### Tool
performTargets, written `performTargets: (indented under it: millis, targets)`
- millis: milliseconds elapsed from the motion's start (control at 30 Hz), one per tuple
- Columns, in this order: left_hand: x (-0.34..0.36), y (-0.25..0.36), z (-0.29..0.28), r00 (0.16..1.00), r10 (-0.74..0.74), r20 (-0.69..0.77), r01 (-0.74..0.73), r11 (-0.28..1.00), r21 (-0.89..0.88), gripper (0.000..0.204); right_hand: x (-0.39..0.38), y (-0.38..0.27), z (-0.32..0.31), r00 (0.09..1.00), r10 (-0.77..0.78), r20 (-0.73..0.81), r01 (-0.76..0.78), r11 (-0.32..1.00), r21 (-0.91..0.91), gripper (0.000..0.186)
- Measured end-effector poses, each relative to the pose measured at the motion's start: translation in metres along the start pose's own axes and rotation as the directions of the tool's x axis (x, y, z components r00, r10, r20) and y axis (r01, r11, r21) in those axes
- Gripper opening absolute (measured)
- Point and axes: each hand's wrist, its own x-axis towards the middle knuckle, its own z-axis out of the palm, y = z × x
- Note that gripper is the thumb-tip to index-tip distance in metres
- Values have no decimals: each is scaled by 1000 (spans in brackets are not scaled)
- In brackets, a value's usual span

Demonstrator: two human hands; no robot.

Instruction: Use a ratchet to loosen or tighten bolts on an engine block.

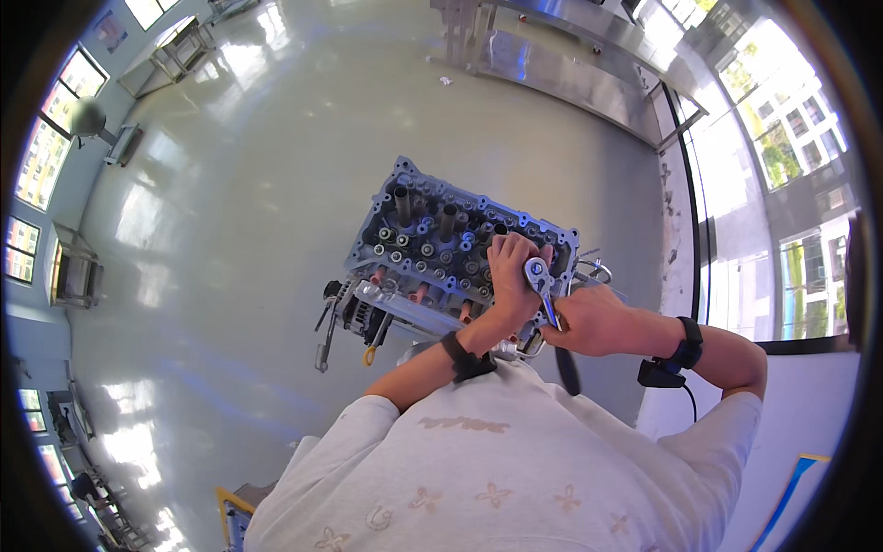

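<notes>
An engine cylinder head with rows of valve springs, dark upright tubes and pink parts along its near side is in front of me. My left hand is over its right end, fingers curled down beside the chrome ratchet head; what they hold is hidden. My right hand is closed on the ratchet's shaft just to the right, with the black grip hanging below it toward my body.
Steel workbenches stand across the pale floor at the upper right. More metal tables line the left wall. A glazed wall runs along the right, and a yellow-edged frame shows at lower left.
</notes>
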Motion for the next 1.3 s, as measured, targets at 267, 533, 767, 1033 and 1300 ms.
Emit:
performTargets:
  millis: [267, 533, 767, 1033, 1300]
  targets:
    - [12, -1, -5, 997, -18, 76, 10, 994, 106, 15, -25, 14, 29, 943, -15, -333, 103, 963, 249, 31]
    - [3, -9, 1, 766, -374, 522, 564, 780, -269, 33, -39, 44, 79, 827, 225, -515, 298, 601, 742, 37]
    - [-5, -16, 7, 795, -371, 480, 537, 798, -274, 58, -42, 85, 78, 949, 151, -275, 245, 190, 951, 39]
    - [-6, -26, -16, 741, -367, 562, 509, 853, -114, 45, 55, 155, 13, 673, 201, -712, 572, 470, 672, 38]
    - [1, -29, -25, 546, -417, 727, 673, 734, -85, 41, 161, 99, -46, 541, -164, -825, 528, 830, 181, 21]
